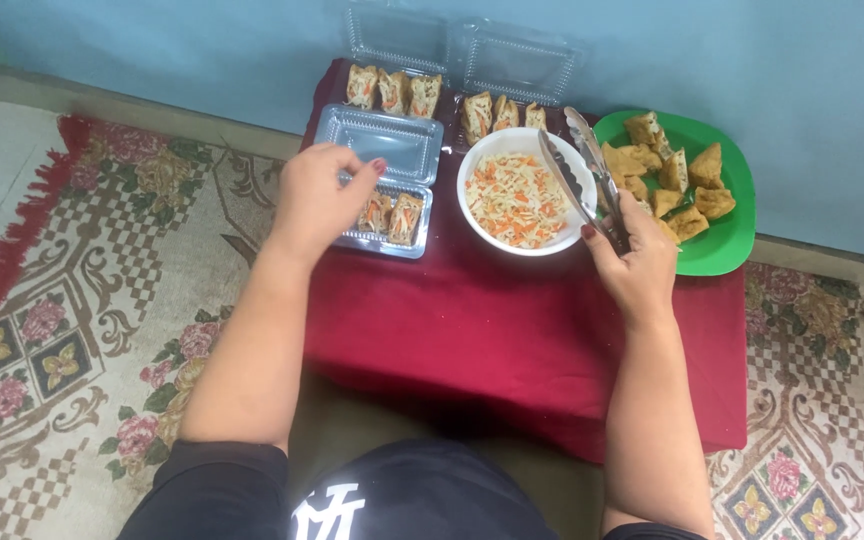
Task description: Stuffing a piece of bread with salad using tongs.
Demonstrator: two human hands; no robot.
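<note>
Left hand [317, 195] curled over clear clamshell container [387, 215], partly hiding stuffed tofu pieces [393, 215], right hand [637, 262] gripping metal tongs [582, 165] above white bowl [472, 200] of shredded vegetables, red-clothed surface [512, 320], green plate [727, 245] of fried tofu alongside.

I judge this home living space, floor-level food prep. Low table with red cloth [512, 330] as landmark: patterned floral rug [72, 330] under and left of it, light blue wall [202, 50] behind, person sits on floor before it.

Green plate [727, 215], red cloth [512, 320], floral rug [102, 330]
</note>
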